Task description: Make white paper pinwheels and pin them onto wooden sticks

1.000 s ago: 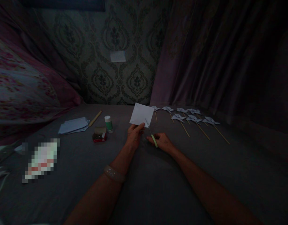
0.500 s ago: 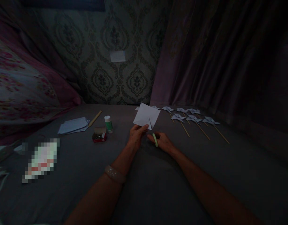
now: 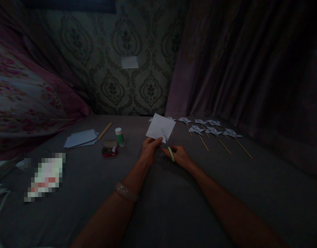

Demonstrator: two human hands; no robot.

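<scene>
My left hand (image 3: 149, 148) pinches the lower edge of a white square of paper (image 3: 158, 125), holding it raised and tilted above the grey cloth. In my right hand (image 3: 181, 155) is a pair of scissors (image 3: 171, 153) with light green handles. Their blades lie against the paper near its lower right edge and point toward its middle. Faint crease lines run across the sheet. How far the blades have cut into it I cannot tell. Behind and to the right, several paper pinwheels (image 3: 213, 131) on thin sticks rest on the cloth, a few partly hidden by the paper.
Left of my hands stand a glue stick (image 3: 119, 137) and a small red box (image 3: 109, 151) of metal bits. Farther left are a stack of white paper (image 3: 81, 138) and wooden sticks (image 3: 105, 130). White cables (image 3: 2, 203) lie at the left edge. A patterned wall (image 3: 127, 86) rises behind.
The scissor blades have shifted slightly and now look more closed, with the tip a little to the left. The paper has moved very slightly left. Both hands keep their hold.
</scene>
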